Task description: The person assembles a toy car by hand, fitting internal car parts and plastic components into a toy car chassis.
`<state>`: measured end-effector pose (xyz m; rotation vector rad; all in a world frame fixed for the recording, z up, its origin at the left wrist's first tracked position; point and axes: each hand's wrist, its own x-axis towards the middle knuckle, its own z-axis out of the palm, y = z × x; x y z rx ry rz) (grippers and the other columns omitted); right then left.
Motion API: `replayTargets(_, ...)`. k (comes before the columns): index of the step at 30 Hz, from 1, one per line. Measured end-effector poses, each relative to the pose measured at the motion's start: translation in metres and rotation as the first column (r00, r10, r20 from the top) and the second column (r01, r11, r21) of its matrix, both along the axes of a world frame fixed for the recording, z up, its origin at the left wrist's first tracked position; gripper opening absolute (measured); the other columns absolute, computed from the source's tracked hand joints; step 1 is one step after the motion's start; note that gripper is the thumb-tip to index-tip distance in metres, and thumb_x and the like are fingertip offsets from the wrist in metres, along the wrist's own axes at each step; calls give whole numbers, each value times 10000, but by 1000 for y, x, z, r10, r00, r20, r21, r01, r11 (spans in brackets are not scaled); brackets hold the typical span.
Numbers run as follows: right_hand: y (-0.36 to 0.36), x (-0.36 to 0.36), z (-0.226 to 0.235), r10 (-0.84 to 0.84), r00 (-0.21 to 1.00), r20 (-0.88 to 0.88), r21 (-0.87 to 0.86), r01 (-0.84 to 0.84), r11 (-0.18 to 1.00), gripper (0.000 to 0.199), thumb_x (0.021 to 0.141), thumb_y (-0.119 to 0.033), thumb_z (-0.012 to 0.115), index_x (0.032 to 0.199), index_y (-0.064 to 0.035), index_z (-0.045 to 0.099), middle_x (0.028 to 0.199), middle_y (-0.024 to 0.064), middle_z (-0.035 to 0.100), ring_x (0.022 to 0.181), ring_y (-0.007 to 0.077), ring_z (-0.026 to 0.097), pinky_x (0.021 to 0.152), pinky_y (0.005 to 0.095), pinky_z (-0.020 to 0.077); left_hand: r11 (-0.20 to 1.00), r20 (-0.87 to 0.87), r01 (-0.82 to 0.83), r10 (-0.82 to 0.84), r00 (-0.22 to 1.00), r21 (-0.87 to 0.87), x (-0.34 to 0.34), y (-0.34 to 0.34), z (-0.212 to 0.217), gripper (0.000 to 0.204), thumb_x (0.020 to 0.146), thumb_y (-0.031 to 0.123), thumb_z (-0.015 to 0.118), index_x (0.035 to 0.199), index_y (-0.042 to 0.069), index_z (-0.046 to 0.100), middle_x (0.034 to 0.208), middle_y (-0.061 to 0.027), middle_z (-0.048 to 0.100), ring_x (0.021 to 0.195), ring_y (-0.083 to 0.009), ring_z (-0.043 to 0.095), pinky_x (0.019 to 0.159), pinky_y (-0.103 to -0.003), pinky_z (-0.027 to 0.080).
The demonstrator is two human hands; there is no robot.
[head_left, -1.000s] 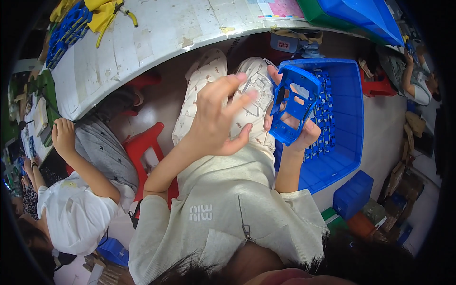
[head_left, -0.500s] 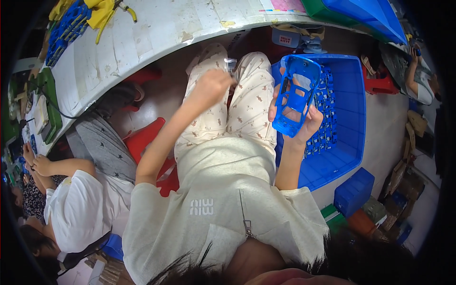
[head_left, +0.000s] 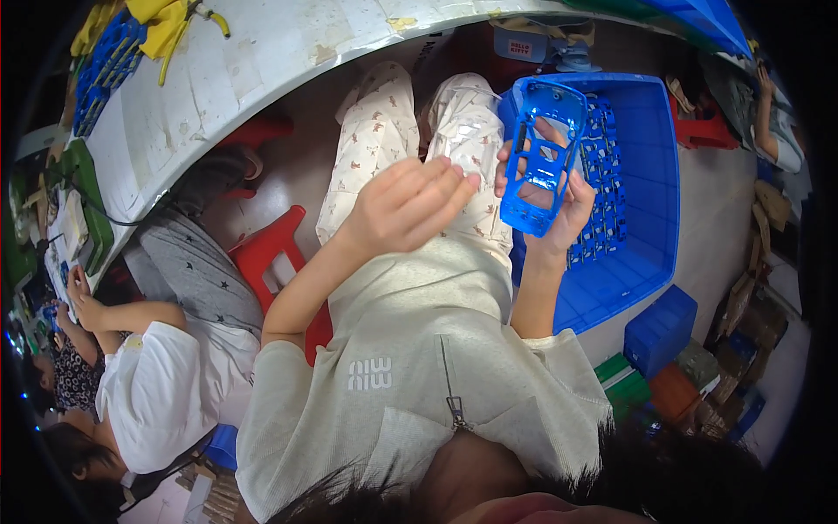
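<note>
My right hand (head_left: 572, 210) grips a translucent blue toy car body shell (head_left: 546, 162) by its sides and tilts it upright over the right thigh. Window openings pierce the shell, and fingers show through them. Left of it, my left hand (head_left: 415, 205) is closed, its back toward me, with the fingertips pinched and pointing at the shell. A shiny clear plastic piece (head_left: 467, 140) shows at those fingertips, above the thigh; its exact outline is hard to make out. The left hand and the shell are a small gap apart.
A big blue crate (head_left: 646, 201) at my right holds rows of blue parts (head_left: 602, 183). The white worktable edge (head_left: 262, 96) curves across the front, with yellow cloth and cutters (head_left: 196, 26) at far left. A red stool (head_left: 279, 253) and a seated co-worker (head_left: 157, 384) are at left.
My left hand has come back from between the knees toward my body and right, nearer the shell, bringing the clear piece. The right hand keeps hold of the shell, almost still.
</note>
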<state>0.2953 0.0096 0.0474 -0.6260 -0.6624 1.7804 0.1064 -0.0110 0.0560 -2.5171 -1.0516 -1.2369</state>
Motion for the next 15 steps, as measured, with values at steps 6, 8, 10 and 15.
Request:
replayTargets(6, -2, -11, 2, -35, 999, 15, -33, 35, 999, 558, 806, -357, 344, 1238, -5, 322, 1048, 264, 496, 737, 263, 582, 642, 344, 504, 982, 83, 164, -172, 982, 91, 20, -13, 4, 174, 698, 78, 606, 866, 32, 607, 835, -59, 568, 817, -170, 562, 623, -240, 458)
replayTargets(8, -2, -14, 6, -48, 996, 73, -14, 49, 999, 605, 804, -423, 347, 1228, 8, 336, 1054, 273, 474, 661, 248, 549, 557, 308, 468, 965, 132, 260, -252, 959, -46, 24, -13, 3, 176, 687, 70, 602, 859, 36, 609, 839, -60, 570, 806, -177, 564, 631, -245, 462)
replayTargets(10, -3, -13, 7, -46, 997, 69, -9, 47, 999, 607, 803, -421, 349, 1230, 10, 332, 1056, 274, 471, 668, 245, 551, 567, 310, 470, 962, 189, 265, -249, 950, -65, 26, -11, -1, 191, 681, 66, 599, 870, 38, 606, 842, -59, 572, 798, -179, 564, 638, -251, 465)
replayTargets(15, -7, -16, 8, -55, 994, 100, -4, 56, 998, 573, 800, -359, 367, 1234, 12, 310, 1077, 250, 484, 807, 257, 571, 699, 334, 486, 969, 324, 224, -179, 929, -107, 30, -5, 1, 236, 671, 69, 595, 906, 45, 597, 866, -51, 579, 790, -177, 560, 644, -267, 473)
